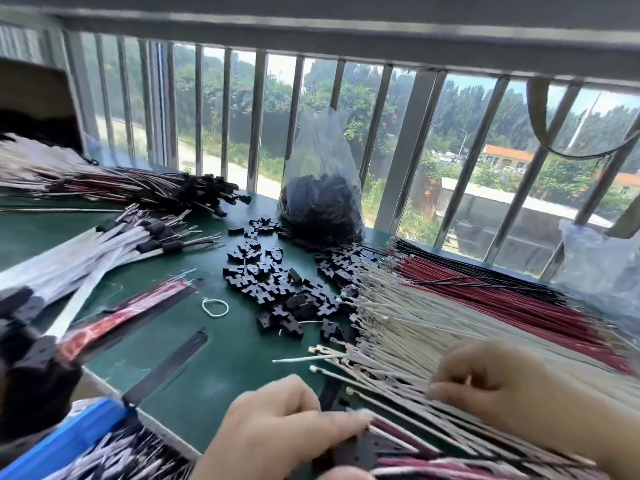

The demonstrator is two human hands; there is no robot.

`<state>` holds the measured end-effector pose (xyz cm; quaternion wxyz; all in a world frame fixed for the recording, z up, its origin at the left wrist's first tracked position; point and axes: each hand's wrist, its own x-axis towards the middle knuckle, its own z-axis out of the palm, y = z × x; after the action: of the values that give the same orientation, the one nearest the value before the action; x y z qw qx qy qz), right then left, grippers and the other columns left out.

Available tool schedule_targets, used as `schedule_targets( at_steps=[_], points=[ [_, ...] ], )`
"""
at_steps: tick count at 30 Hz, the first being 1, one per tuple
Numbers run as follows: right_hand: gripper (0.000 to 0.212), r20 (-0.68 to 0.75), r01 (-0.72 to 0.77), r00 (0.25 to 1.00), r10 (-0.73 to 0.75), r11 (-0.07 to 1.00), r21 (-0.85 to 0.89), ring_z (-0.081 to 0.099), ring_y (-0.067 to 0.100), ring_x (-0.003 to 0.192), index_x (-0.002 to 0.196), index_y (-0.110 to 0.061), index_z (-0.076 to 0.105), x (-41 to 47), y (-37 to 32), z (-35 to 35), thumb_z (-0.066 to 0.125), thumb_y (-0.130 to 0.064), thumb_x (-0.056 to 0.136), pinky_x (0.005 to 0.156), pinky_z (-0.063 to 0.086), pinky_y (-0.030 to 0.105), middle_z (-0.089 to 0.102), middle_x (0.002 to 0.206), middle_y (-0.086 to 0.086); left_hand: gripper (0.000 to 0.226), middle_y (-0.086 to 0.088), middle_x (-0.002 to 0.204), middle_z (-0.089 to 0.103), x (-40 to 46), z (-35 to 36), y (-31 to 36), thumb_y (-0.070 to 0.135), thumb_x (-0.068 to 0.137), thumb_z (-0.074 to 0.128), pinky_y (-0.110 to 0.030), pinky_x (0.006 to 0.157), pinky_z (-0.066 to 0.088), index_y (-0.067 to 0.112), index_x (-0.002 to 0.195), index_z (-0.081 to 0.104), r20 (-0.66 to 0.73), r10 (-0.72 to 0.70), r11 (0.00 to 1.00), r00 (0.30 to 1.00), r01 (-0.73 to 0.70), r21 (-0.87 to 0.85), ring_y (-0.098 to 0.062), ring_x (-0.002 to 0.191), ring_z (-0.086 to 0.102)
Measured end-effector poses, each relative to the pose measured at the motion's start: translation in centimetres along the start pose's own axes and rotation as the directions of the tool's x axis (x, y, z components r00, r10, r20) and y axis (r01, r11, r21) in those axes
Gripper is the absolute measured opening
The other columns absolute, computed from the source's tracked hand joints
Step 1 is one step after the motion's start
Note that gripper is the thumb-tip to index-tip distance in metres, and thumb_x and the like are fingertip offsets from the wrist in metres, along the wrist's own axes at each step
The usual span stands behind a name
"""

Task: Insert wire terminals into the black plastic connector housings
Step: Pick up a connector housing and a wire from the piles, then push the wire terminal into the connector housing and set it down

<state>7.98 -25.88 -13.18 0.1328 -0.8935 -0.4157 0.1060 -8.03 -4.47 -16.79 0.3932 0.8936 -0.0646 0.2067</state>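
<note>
Both hands work beside the white wires (398, 306). The left hand (277, 427) pinches a black housing (360, 448); the right hand (491, 379) pinches one wire. Best to align the terminal squarely before pushing.

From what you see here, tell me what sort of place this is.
Likely a small wire-harness assembly bench by a barred window: loose black connector housings, fanned white wires and finished bundles cover the green table.

Loose connector housings (277, 289) lie on the table (221, 358) beyond the left hand (277, 431); wires (433, 323) spread under and beyond the right hand (512, 386).
</note>
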Motion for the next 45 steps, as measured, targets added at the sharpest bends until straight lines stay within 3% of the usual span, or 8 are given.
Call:
schedule_targets(
  at_steps=[5, 11, 16, 20, 24, 27, 32, 45],
  points=[
    [0.035, -0.179, 0.021, 0.981, -0.074, 0.958, -0.285, 0.053, -0.004, 0.081, 0.099, -0.037, 0.058, 0.9, -2.7, 2.1, 0.047, -0.066, 0.083, 0.073, 0.045, 0.015, 0.055, 0.091, -0.024, 0.021, 0.015, 0.075, 0.058, 1.8, -2.8, -4.7, 0.040, 0.091, 0.052, -0.016, 0.072, 0.045, 0.035, 0.088, 0.071, -0.350, -0.089, 0.981, 0.933, 0.142, 0.129, 0.000, 0.076, 0.055],
    [0.029, -0.279, 0.004, 0.939, -0.203, 0.816, -0.578, 0.053, 0.011, 0.040, 0.051, -0.025, 0.056, 1.0, -3.6, 3.7, 0.084, -0.033, 0.049, 0.036, 0.040, 0.024, 0.052, 0.050, -0.010, 0.039, 0.009, 0.107, 0.051, 8.4, -1.8, -8.4, 0.037, 0.093, 0.051, -0.032, 0.091, 0.043, 0.046, 0.130, 0.047, -0.048, -0.182, 0.784, 0.982, 0.174, 0.596, -0.015, 0.112, 0.049],
    [0.020, -0.272, 0.020, 0.942, -0.196, 0.843, -0.537, 0.053, 0.010, 0.045, 0.059, -0.023, 0.057, 1.3, -3.2, 4.0, 0.076, -0.028, 0.056, 0.041, 0.039, 0.020, 0.054, 0.056, -0.010, 0.034, 0.008, 0.095, 0.037, 9.6, -1.3, -8.9, 0.041, 0.091, 0.052, -0.032, 0.093, 0.036, 0.042, 0.125, 0.053, 0.027, -0.069, 0.677, 0.997, 0.027, 0.735, -0.016, 0.106, 0.041],
    [0.030, -0.242, 0.090, 0.959, -0.146, 0.970, -0.227, 0.056, 0.000, 0.080, 0.108, -0.035, 0.058, 1.3, -2.2, 4.2, 0.041, -0.034, 0.084, 0.067, 0.052, 0.021, 0.055, 0.096, -0.023, 0.019, 0.011, 0.094, 0.053, 8.7, -1.9, -8.5, 0.028, 0.086, 0.063, -0.026, 0.088, 0.041, 0.022, 0.104, 0.065, -0.157, 0.038, 0.855, 0.987, 0.050, 0.516, -0.012, 0.098, 0.050],
    [0.024, -0.286, 0.132, 0.952, -0.105, 0.988, 0.078, 0.056, -0.004, 0.077, 0.095, -0.042, 0.058, 1.2, -2.4, 3.9, 0.048, -0.023, 0.083, 0.061, 0.045, 0.013, 0.053, 0.096, -0.030, 0.028, 0.025, 0.082, 0.061, 6.5, -3.3, -7.0, 0.010, 0.081, 0.069, -0.008, 0.065, 0.038, 0.030, 0.102, 0.068, -0.407, -0.077, 0.974, 0.910, 0.156, 0.165, 0.006, 0.079, 0.058],
    [0.032, -0.212, 0.119, 0.976, -0.058, 0.951, 0.287, 0.049, 0.001, 0.055, 0.091, -0.044, 0.059, 1.2, -2.6, 3.8, 0.052, -0.014, 0.084, 0.051, 0.040, 0.015, 0.062, 0.087, -0.015, 0.043, 0.016, 0.076, 0.065, 3.5, -3.3, -5.9, 0.013, 0.076, 0.072, -0.013, 0.063, 0.043, 0.048, 0.100, 0.065, -0.328, -0.117, 0.990, 0.937, 0.135, 0.033, 0.005, 0.080, 0.059],
    [0.018, -0.223, 0.177, 0.971, -0.090, 0.895, 0.410, 0.039, 0.000, 0.045, 0.080, -0.037, 0.068, 1.1, -3.4, 3.5, 0.063, -0.055, 0.077, 0.046, 0.033, 0.010, 0.057, 0.058, -0.014, 0.031, 0.030, 0.094, 0.061, 1.7, -0.6, -3.2, 0.026, 0.069, 0.076, -0.013, 0.073, 0.048, 0.045, 0.090, 0.061, -0.117, -0.129, 0.992, 0.985, 0.126, -0.032, -0.001, 0.081, 0.062],
    [0.012, -0.190, 0.146, 0.979, -0.069, 0.889, 0.434, 0.050, 0.000, 0.047, 0.078, -0.029, 0.065, 1.0, -4.1, 3.7, 0.063, -0.031, 0.089, 0.049, 0.039, 0.013, 0.057, 0.053, -0.014, 0.030, 0.002, 0.065, 0.069, 2.3, 0.9, -1.6, 0.017, 0.056, 0.076, -0.009, 0.054, 0.046, 0.030, 0.083, 0.075, -0.069, -0.260, 0.768, 0.963, 0.163, -0.619, -0.001, 0.056, 0.059]
  ],
)
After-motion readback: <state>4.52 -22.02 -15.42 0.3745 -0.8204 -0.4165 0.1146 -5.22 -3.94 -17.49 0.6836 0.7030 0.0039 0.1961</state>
